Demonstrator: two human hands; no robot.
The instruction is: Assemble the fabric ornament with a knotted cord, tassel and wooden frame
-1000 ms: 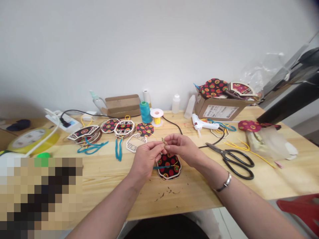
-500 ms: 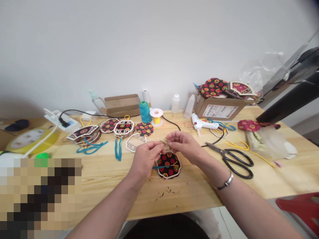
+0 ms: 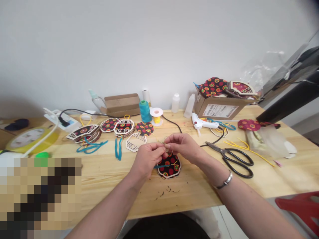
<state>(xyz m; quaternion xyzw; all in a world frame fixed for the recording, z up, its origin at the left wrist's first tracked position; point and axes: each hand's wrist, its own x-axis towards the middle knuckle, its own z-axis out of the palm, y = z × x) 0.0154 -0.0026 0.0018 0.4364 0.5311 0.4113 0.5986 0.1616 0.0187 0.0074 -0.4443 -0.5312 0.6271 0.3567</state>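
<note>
Over the wooden desk [image 3: 104,181], the left hand [image 3: 149,156] and right hand [image 3: 183,146] meet by the far edge of a flat-lying scalloped panel [image 3: 169,171]. A teal cord [image 3: 163,166] crosses it sideways, leftward. Each grip pinches a small yellowish piece [image 3: 164,140], long axis hidden.

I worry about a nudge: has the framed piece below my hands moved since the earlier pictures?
No: against the box, the framed piece shows no clear shift in any direction.
</note>
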